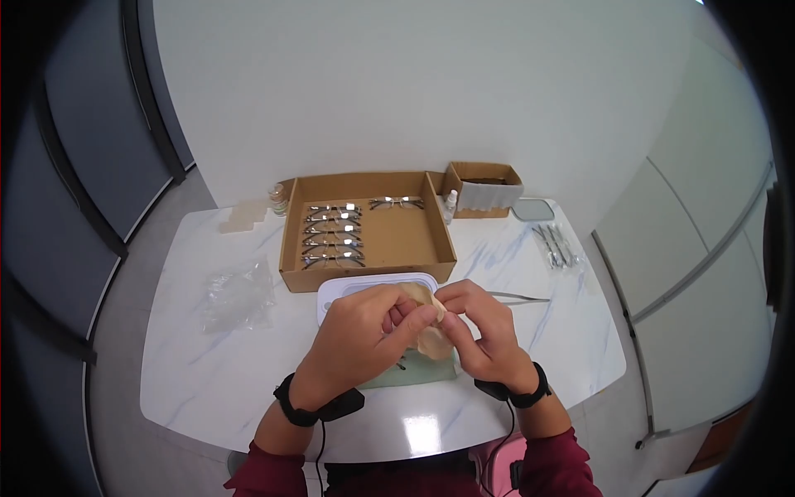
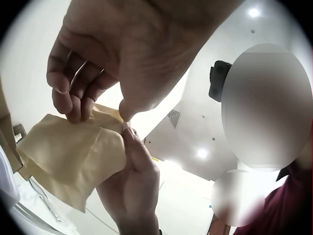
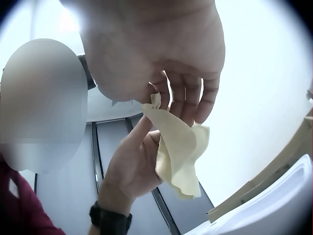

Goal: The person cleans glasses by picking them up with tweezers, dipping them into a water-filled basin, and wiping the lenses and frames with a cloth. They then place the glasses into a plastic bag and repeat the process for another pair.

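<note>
While the left hand (image 1: 364, 329) and right hand (image 1: 489, 331) are closed in a pinch on the beige cloth (image 1: 435, 342), at five o'clock from the cardboard tray (image 1: 403, 236), it should handle light, soft and limp, best held by its edges.

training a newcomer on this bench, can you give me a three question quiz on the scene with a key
1. What do the bare left hand and bare right hand both hold?
2. True or false: thin-framed eyeglasses lie inside the shallow, open brown cardboard box.
3. In the head view, the crumpled clear plastic bag is: A) left of the box B) right of it C) inside it

Key: 1. Thin, pale-yellow cloth. 2. True. 3. A.
</note>
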Demonstrator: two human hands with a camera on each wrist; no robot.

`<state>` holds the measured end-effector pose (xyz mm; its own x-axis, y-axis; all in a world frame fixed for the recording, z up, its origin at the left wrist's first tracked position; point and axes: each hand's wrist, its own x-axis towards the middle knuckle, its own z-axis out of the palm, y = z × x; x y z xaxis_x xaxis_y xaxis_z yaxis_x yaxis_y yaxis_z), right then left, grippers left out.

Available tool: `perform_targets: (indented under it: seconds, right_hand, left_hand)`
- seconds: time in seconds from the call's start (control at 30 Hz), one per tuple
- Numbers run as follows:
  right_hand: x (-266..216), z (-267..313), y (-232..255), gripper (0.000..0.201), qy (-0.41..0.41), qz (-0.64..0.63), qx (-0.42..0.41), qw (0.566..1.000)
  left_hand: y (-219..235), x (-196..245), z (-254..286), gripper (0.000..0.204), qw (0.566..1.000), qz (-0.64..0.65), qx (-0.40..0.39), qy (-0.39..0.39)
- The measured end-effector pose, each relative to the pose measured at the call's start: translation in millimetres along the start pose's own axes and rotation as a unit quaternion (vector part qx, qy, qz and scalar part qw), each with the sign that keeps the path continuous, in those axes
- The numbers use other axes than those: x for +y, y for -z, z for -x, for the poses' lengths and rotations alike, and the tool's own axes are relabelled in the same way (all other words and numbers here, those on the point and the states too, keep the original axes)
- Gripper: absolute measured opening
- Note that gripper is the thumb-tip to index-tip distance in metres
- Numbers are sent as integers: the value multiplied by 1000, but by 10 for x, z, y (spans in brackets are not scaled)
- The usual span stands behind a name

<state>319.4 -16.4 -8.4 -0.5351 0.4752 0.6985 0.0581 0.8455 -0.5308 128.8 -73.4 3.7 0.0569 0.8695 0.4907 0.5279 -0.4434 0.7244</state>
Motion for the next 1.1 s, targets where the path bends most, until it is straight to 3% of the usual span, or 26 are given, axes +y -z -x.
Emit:
perform_targets:
  seconds: [0.17, 0.23, 0.4, 0.47, 0.57, 0.63, 0.67, 0.8, 0.83, 0.9, 1.07, 1.1]
  right_hand:
    - [53, 28, -128, 8, 14, -43, 36, 998]
    - [54, 113, -136, 11, -109, -194, 64, 973]
    - [2, 159, -56, 15, -149, -288, 65, 944]
    - [19, 211, -40, 15, -172, -306, 62, 934]
    - [83, 324, -8, 14, -180, -410, 98, 889]
    - [74, 357, 37, 16, -252, -494, 146, 819]
    - [-38, 287, 55, 20, -312, -473, 168, 807]
    - [-246, 153, 23, 21, -397, -490, 191, 752]
    - [-234, 195, 3, 21, -398, -492, 188, 751]
    - [-181, 323, -33, 20, -332, -435, 88, 832]
    - [-359, 424, -83, 16, -337, -356, 75, 868]
    - [-386, 507, -64, 14, -353, -334, 34, 873]
  left_hand:
    - [95, -69, -25, 22, 999, 33, 4, 36]
    - [116, -80, -32, 23, 998, 34, 7, 45]
    - [75, -118, -46, 30, 998, 32, 38, 28]
    - [78, -151, -29, 28, 989, 136, 27, 43]
    - [87, -186, -22, 25, 990, 134, 55, 1]
    - [78, -211, -7, 22, 983, 174, 56, 16]
    - [85, -198, 3, 21, 975, 217, 51, 20]
    - [179, -94, 46, 17, 963, 263, 33, 36]
    - [194, -63, 59, 16, 963, 266, 24, 31]
    - [216, -1, 110, 15, 964, 260, 27, 39]
    - [386, 45, 304, 14, 971, 221, -2, 86]
    - [435, 32, 385, 14, 972, 219, 0, 89]
